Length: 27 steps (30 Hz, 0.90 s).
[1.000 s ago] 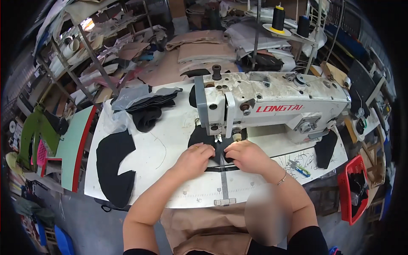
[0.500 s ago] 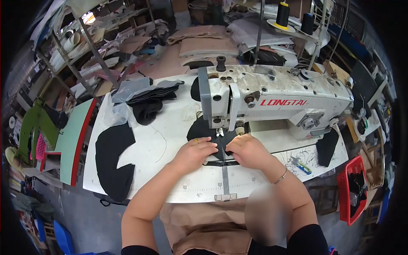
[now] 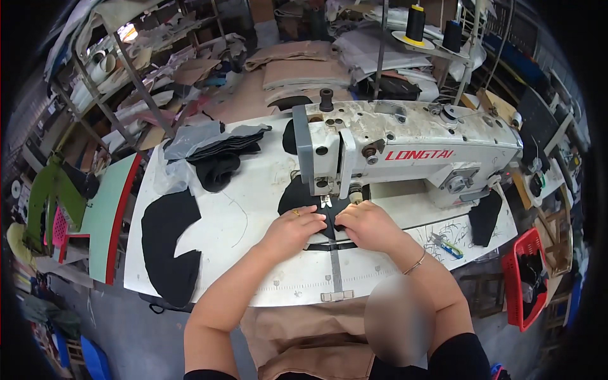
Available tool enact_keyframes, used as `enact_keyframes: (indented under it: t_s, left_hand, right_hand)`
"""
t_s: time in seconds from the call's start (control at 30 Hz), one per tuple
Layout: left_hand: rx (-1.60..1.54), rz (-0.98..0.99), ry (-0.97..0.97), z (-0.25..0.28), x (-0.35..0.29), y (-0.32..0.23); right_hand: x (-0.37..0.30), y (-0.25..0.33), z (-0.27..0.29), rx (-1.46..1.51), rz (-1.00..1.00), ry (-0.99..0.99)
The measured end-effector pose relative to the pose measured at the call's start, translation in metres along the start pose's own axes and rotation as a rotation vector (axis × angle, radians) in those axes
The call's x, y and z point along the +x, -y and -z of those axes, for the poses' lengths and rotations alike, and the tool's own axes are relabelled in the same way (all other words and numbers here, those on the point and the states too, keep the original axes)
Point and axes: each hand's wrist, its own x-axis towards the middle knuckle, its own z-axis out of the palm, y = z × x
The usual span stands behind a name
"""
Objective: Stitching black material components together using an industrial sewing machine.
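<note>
Black fabric (image 3: 294, 195) lies under the presser foot (image 3: 326, 201) of a white sewing machine (image 3: 405, 136). My left hand (image 3: 292, 232), with a ring on one finger, holds the fabric from the left with its fingers bent onto it. From the right, my right hand (image 3: 370, 226) pinches the same fabric just in front of the foot. A narrow gap separates the fingertips, and a seam or fold runs between them towards the needle. Both thumbs are mostly hidden.
A curved black fabric piece (image 3: 170, 247) lies at the table's left, below a stack of dark pieces (image 3: 225, 152). Thread snips (image 3: 448, 247) lie right of my right hand, near another black piece (image 3: 486, 218). A red basket (image 3: 527, 278) stands beyond the table's right edge.
The whole view has shifted slightly. Both hands keep nearly the same place and hold on the fabric beside the presser foot; little else differs.
</note>
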Motion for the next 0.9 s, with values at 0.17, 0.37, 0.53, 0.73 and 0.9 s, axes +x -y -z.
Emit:
enact_keyframes:
  t_s: [0.17,0.37,0.53,0.73,0.9]
  left_hand:
    - [0.171,-0.075,-0.037,0.002,0.005,-0.013]
    - [0.044,-0.022,-0.012,0.008,-0.006,-0.001]
    - [0.054,-0.038,-0.047,0.004,-0.003,-0.010]
    - [0.027,-0.022,-0.054,0.003,-0.002,-0.013]
    - [0.061,-0.037,-0.077,0.002,0.000,-0.007]
  right_hand:
    - [-0.002,-0.003,-0.002,0.044,0.008,-0.013]
    - [-0.004,-0.005,0.000,0.133,0.059,-0.020]
    - [-0.004,0.000,-0.003,0.039,0.099,-0.016]
    - [-0.003,0.000,-0.004,0.039,0.079,-0.019]
    - [0.002,0.001,-0.006,0.004,0.083,-0.037]
